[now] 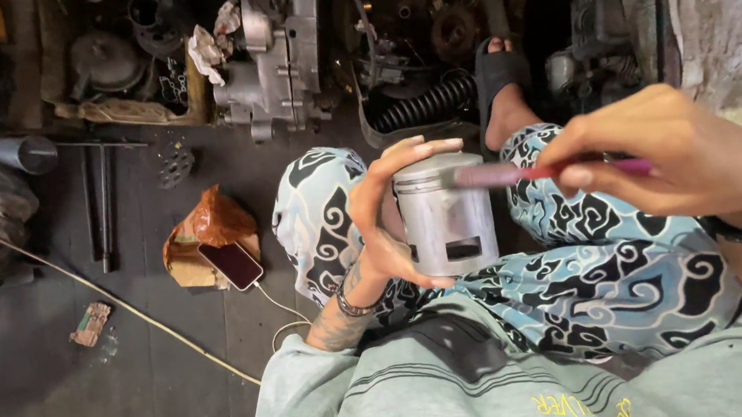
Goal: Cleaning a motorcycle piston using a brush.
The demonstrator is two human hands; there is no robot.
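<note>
Dark-screened phone (pixel 231 265) on orange bag (pixel 211 224)

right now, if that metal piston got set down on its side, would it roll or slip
Probably it would roll: the piston is a smooth round cylinder. It looks rigid and likely fairly heavy for its size, being bare metal, though the cut-out in its skirt suggests it is hollow. Its polished surface may be slippery; the left hand cups it with spread fingers while the right hand holds a brush to it.
</note>
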